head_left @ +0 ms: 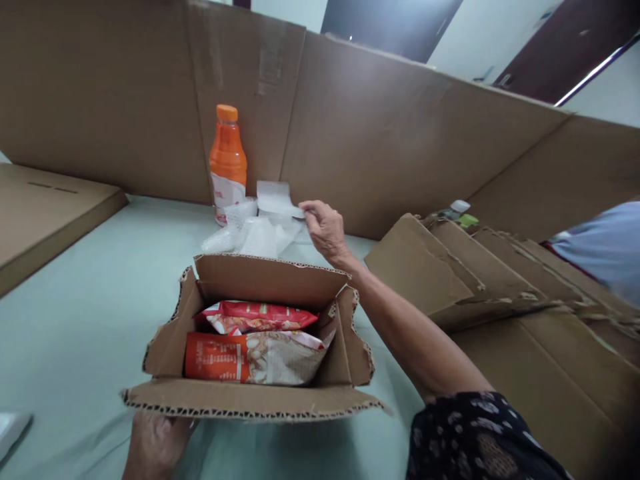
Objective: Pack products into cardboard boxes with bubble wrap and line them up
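An opened cardboard box [270, 400] stands in front of me with its flaps up and spread. Inside it are a red food packet [263, 315] and an orange and beige packet [260, 357], side by side. My left hand [159, 443] grips the box at its near left, under the front flap, its fingertips partly hidden. Beyond the box, my right hand [325, 230] pinches the edge of a white packing sheet [276, 199]. Crumpled bubble wrap [240, 227] lies beside that sheet, against the foot of an upright orange bottle [228, 163].
A tall cardboard wall [400, 127] runs across the back. Torn cardboard boxes [450, 267] stand at the right, with a bottle's white cap [460, 207] showing behind. A flat carton [50, 213] lies at the left. A person's blue sleeve [600, 247] shows at far right.
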Action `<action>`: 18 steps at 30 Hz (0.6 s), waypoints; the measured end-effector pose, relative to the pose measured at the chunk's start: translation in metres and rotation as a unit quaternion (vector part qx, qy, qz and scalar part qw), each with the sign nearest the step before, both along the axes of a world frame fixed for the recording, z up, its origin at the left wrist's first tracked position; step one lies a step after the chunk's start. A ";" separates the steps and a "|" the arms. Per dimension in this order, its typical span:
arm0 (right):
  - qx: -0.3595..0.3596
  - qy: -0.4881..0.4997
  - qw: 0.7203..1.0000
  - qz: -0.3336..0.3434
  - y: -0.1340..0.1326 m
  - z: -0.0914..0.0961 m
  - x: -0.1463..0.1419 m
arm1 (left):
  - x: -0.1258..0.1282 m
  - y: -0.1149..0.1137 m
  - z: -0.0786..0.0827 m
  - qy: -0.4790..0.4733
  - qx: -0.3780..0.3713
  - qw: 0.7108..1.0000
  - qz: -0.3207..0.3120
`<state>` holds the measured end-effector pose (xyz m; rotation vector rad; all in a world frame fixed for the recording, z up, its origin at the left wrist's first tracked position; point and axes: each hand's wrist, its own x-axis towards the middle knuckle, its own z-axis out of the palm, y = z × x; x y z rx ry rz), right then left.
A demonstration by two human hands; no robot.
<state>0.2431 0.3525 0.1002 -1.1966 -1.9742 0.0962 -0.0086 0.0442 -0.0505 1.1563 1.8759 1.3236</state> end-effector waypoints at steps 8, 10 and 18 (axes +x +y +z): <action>0.036 0.036 0.998 -0.049 -0.161 -0.031 0.117 | 0.016 0.008 0.043 -0.146 0.021 0.989 0.004; 0.018 0.011 0.999 -0.047 -0.206 -0.055 0.134 | 0.010 0.010 0.042 -0.136 0.017 0.991 -0.008; -0.134 -0.085 0.986 0.061 -0.308 -0.065 0.147 | 0.005 0.005 0.057 -0.115 0.002 0.993 -0.010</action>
